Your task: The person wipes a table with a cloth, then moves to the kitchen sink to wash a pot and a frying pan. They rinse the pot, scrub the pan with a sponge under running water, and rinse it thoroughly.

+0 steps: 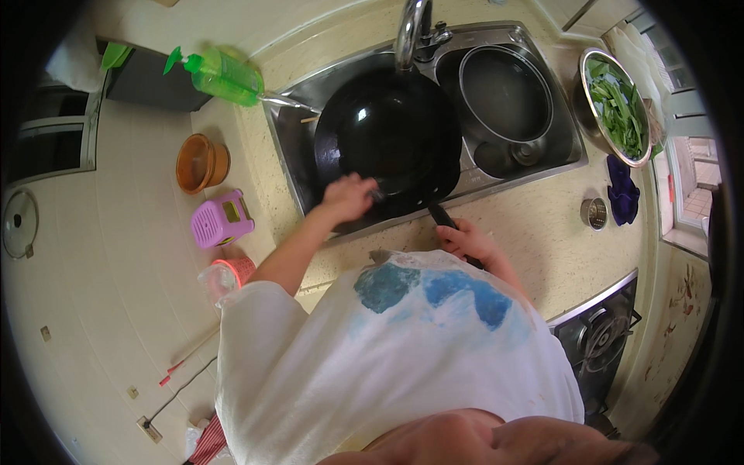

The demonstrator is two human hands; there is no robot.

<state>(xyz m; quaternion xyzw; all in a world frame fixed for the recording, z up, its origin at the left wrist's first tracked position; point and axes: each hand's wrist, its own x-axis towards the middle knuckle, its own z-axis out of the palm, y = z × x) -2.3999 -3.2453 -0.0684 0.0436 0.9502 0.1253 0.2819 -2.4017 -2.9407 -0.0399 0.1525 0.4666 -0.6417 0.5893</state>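
Note:
A black wok [395, 128] sits tilted in the left basin of a stainless steel double sink [293, 151], below the chrome faucet [407, 40]. My right hand [469, 239] grips the wok's black handle [443, 215] over the counter edge. Inside the near part of the wok, my left hand [350, 199] holds a small dark grey object [376, 195], perhaps a scrubber; motion blurs it. A metal utensil [289, 103] and a thin wooden stick [309, 120] show beside the wok, partly hidden behind it.
A large round pan [462, 99] rests in the right basin. Right of the sink stand a metal bowl of green leaves [619, 110], a dark purple cloth [623, 189] and a small metal cup [594, 213]. A gas stove [601, 343] lies lower right. A green soap bottle [226, 75] stands left.

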